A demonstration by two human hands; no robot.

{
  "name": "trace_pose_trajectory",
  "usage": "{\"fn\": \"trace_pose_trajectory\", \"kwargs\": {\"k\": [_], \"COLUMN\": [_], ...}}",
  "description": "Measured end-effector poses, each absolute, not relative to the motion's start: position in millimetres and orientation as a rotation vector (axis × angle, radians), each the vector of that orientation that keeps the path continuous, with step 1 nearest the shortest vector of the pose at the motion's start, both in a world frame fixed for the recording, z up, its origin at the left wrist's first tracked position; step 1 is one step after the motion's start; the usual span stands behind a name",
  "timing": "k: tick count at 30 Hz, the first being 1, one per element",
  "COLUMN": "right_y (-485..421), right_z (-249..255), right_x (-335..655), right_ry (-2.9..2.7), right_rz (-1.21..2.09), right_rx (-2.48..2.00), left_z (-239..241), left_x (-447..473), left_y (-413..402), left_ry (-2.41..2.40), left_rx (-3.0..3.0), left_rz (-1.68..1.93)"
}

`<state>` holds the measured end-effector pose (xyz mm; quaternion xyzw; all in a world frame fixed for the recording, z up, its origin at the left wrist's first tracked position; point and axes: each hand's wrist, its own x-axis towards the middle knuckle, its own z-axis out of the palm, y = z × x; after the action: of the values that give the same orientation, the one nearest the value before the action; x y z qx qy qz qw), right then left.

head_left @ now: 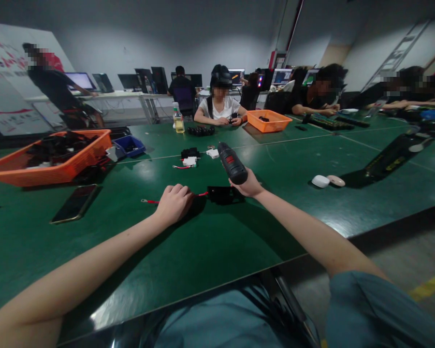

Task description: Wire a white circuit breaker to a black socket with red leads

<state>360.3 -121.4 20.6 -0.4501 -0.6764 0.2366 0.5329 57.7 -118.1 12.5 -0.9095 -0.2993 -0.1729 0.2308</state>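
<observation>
My right hand (249, 184) is wrapped round a black cordless screwdriver (232, 163) with a red mark on its body. The tool's nose points away from me, above the table. Below it lies a black plastic part (220, 195), partly hidden by the hand. A red wire (152, 201) with a ring terminal at its left end runs toward this part. My left hand (174, 203) is closed over the wire's middle, resting low on the table; its fingertips are hidden. Beyond the tool sit white connectors (189, 162) and a black block (190, 153).
On the green table (159, 256), an orange basket (58, 171) of dark parts stands left, near a blue bin (129, 146) and a phone (76, 203). Two small cases (321, 181) and a dark bottle (395, 150) are right. A person (219, 106) sits opposite, beside another orange basket (268, 126).
</observation>
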Motion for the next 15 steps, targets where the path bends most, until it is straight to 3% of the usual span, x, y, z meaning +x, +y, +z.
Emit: {"fn": "trace_pose_trajectory", "kwargs": {"k": [15], "right_y": [-122.5], "right_z": [22.1], "right_x": [372.0], "right_ry": [-1.472], "right_rz": [0.747], "right_rx": [-1.081], "left_z": [10.4], "left_x": [57.6], "left_y": [-116.9], "left_ry": [-0.839], "left_rx": [-2.487], "left_rz": [-0.488]}}
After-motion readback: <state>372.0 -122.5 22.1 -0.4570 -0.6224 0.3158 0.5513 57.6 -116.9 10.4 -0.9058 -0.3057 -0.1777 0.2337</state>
